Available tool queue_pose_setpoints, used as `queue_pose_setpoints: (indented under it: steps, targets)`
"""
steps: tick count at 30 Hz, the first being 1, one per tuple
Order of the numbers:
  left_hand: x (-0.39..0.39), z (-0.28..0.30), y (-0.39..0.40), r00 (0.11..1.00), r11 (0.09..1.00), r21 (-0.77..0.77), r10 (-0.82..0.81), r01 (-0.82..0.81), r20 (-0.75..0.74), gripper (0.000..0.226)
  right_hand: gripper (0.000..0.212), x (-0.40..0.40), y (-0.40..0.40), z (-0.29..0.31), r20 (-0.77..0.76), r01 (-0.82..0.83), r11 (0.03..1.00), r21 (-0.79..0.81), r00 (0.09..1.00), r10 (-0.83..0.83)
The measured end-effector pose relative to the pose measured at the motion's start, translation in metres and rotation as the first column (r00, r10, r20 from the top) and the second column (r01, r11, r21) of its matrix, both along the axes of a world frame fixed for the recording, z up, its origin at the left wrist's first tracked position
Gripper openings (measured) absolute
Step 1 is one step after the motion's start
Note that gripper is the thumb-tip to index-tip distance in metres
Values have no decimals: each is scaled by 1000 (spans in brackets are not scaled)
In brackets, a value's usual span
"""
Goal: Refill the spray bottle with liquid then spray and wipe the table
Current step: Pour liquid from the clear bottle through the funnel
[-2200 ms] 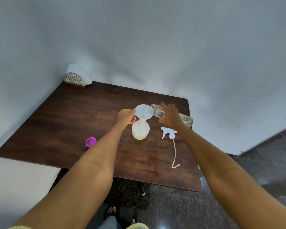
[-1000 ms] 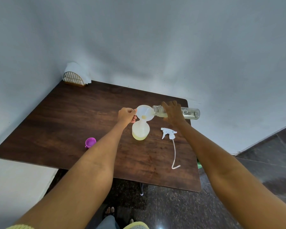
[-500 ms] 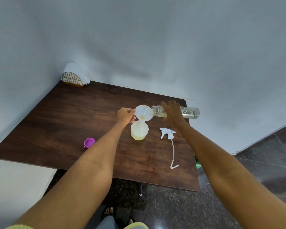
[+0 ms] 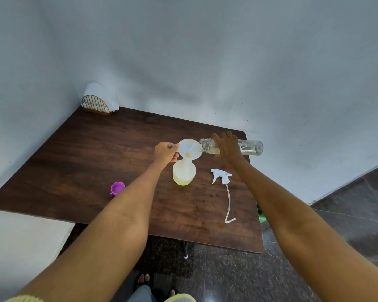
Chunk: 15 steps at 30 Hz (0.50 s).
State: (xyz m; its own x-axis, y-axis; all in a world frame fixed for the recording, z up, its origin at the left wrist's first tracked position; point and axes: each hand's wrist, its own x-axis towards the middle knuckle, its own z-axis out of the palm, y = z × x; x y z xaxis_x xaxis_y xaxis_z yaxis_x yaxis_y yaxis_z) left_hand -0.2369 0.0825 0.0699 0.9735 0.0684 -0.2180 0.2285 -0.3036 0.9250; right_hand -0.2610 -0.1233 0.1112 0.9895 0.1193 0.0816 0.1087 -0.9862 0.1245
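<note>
Spray bottle (image 4: pixel 184 172) mid-bench, funnel (image 4: pixel 190 148) in neck, roughly quarter full | left hand (image 4: pixel 165 151) grip pinches funnel rim | right hand (image 4: pixel 227 147) grip wraps nearly level, seemingly near-empty clear bottle (image 4: pixel 250 147) | left: refit trigger head (image 4: pixel 220 176), spray, wipe.

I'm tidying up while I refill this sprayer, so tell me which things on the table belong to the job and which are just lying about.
Part of the job:
- spray bottle, standing, with some yellowish liquid
- funnel in its neck, held by the left hand
- clear bottle, tipped by the right hand
- spray head, lying off
- napkin holder, probably for wiping

Lying about:
- purple cap
</note>
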Motion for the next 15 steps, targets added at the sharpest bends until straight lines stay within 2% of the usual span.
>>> queue_pose_setpoints:
  steps: [15]
  targets:
    - [1,-1,1,1000,1000,-10,2,-2,3,25,56,1,0,-1,2,-17,1000,15,1000,17]
